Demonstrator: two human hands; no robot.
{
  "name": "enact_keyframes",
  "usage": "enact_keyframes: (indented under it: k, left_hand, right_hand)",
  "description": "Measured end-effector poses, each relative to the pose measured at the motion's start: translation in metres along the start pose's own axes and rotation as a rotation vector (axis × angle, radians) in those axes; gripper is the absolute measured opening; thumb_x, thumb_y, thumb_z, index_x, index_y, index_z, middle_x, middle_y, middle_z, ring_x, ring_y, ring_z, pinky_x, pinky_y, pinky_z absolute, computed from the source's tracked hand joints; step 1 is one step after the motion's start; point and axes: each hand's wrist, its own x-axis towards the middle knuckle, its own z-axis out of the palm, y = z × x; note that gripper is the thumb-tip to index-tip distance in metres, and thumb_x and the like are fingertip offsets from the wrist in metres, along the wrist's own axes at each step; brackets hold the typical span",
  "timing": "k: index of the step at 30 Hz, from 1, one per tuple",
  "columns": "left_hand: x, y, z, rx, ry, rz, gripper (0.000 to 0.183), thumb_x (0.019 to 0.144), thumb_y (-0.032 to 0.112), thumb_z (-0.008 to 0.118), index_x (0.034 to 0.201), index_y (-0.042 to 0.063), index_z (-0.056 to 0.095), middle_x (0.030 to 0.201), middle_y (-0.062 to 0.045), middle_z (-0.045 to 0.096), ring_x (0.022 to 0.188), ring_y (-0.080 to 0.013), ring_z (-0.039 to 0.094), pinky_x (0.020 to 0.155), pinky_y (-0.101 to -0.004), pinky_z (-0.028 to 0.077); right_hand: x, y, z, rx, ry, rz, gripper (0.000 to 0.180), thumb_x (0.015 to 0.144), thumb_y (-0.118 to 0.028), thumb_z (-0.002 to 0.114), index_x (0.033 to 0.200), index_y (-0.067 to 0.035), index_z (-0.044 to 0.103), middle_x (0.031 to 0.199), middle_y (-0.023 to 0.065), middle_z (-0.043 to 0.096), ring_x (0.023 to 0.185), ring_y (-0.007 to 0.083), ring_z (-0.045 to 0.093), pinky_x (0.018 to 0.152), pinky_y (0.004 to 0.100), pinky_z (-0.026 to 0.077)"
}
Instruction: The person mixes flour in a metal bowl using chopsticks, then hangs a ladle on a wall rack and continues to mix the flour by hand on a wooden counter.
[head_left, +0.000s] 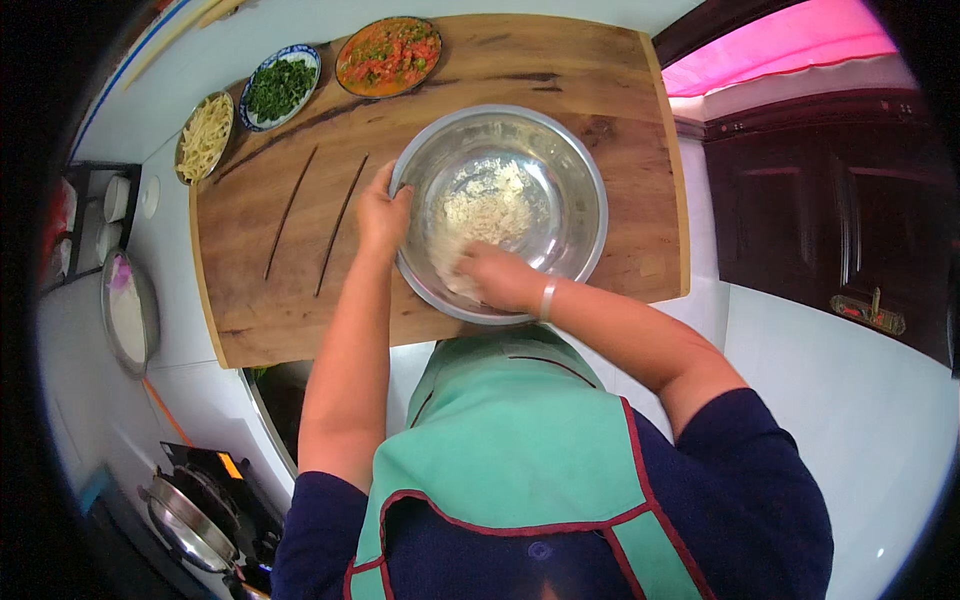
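Observation:
A wide stainless steel bowl (562, 180) rests on the wooden board near its front edge. Pale, crumbly dough or wet flour (487, 206) lies in its bottom and clings to the inner wall. My left hand (385, 210) grips the bowl's left rim, thumb on the inside. Inside the bowl, at the lower left, my right hand (491, 276) is in the crumbly mix; its fingers are bent and blurred, and whether they close on any of it cannot be told. Left of the bowl, two dark chopsticks (291, 214) lie apart on the board.
Along the wooden board's (622, 82) back left edge stand a dish of pale strips (204, 139), a plate of chopped greens (281, 88) and a plate of chopped tomato mix (390, 56). A steel pot (191, 525) is at lower left, a dark door (810, 195) at right.

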Motion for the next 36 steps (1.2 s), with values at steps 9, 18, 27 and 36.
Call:
enact_keyframes:
  k: [9,18,27,36]
  left_hand:
    - [-0.008,0.002,-0.005,0.013,0.029,-0.002,0.035,0.078,0.004,0.056,0.113,0.006,0.057,0.095,-0.013,0.066,0.087,-0.0199,0.063,0.077,-0.0298,0.047]
    - [-0.009,-0.002,-0.001,-0.053,0.043,0.052,0.036,0.078,0.004,0.056,0.114,0.006,0.056,0.095,-0.014,0.065,0.088,-0.0204,0.063,0.078,-0.0302,0.047]
    - [-0.012,-0.003,0.001,-0.077,0.037,-0.001,0.037,0.077,0.003,0.055,0.114,0.007,0.056,0.093,-0.014,0.066,0.086,-0.0206,0.063,0.077,-0.0293,0.047]
    - [-0.008,0.003,0.005,-0.032,0.029,0.028,0.036,0.078,0.004,0.055,0.114,0.007,0.056,0.094,-0.017,0.065,0.09,-0.0267,0.064,0.078,-0.0326,0.047]
  right_hand:
    - [0.023,-0.018,-0.01,-0.392,-0.005,0.052,0.031,0.087,-0.019,0.044,0.114,-0.009,0.055,0.13,0.0132,0.046,0.123,0.0272,0.041,0.101,0.0447,0.033]
    - [-0.006,0.041,-0.004,-0.589,-0.002,0.117,0.034,0.086,-0.016,0.048,0.118,-0.008,0.053,0.128,0.0175,0.046,0.117,0.0333,0.046,0.093,0.0466,0.039]
    - [-0.006,0.029,-0.022,-0.382,-0.061,0.166,0.032,0.082,-0.009,0.051,0.112,-0.002,0.057,0.12,0.0203,0.051,0.112,0.0321,0.051,0.097,0.0447,0.04]
    - [-0.007,0.075,0.008,-0.464,0.091,0.249,0.036,0.086,-0.016,0.045,0.12,-0.006,0.052,0.123,0.0187,0.05,0.118,0.0346,0.045,0.094,0.0494,0.038]
